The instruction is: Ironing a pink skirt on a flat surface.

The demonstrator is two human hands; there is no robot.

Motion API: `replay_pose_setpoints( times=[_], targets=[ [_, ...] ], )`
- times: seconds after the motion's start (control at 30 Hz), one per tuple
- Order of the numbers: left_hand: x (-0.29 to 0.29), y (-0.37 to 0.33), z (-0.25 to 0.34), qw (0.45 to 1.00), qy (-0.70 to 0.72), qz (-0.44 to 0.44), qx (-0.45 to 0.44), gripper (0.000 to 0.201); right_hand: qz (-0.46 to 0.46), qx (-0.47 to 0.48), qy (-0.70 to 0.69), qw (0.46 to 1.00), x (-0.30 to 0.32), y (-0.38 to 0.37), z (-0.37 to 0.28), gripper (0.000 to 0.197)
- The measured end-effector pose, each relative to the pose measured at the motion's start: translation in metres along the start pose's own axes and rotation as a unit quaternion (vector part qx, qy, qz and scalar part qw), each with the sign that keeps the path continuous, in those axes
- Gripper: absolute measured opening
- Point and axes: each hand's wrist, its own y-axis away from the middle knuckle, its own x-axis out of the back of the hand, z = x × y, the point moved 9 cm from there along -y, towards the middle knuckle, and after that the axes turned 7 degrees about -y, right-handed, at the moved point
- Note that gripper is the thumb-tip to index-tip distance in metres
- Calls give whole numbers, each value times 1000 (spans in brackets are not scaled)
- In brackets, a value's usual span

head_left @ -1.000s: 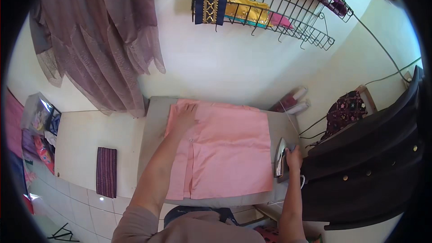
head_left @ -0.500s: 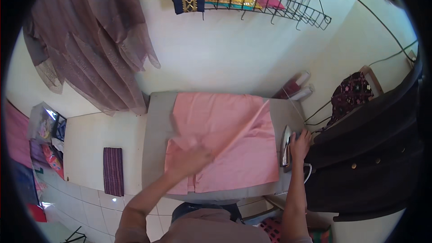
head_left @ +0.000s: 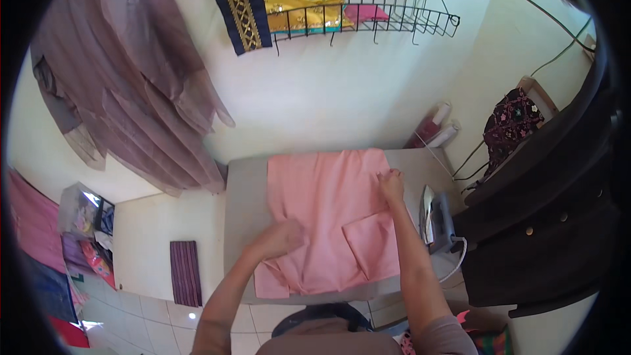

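Note:
A pink cloth (head_left: 332, 190) lies across the grey padded ironing surface (head_left: 244, 190), with folds near its middle and a turned-over flap at its lower right. My right hand (head_left: 392, 187) is at the cloth's far right edge, its fingers closed on the fabric. Over the left part of the cloth is my left hand (head_left: 279, 240); its fingers are smeared by motion, so their grip cannot be made out. To the right of my right forearm, an iron (head_left: 437, 218) stands with its shiny plate turned toward the cloth, and neither hand touches it.
A folded dark striped cloth (head_left: 186, 273) lies on the pale surface at left. A mauve garment (head_left: 125, 79) hangs above it. Dark clothing (head_left: 539, 223) hangs close by the iron and its cord (head_left: 460, 260). A wire rack (head_left: 368, 16) is on the wall.
My right hand has let go of the iron and moved left and away from me onto the cloth's edge. The raised pink fabric has come down flat, and the view has shifted.

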Motion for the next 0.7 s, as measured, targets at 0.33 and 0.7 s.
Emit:
replay_pose_setpoints(
  times=[0.33, 0.7],
  targets=[
    [30, -115, -219, 866, 198, 261, 378, 57, -216, -197, -220, 931, -83, -68, 21, 45],
    [55, 16, -86, 722, 612, 295, 131, 40, -250, -113, -617, 738, 85, 45, -70, 38]
  ],
)
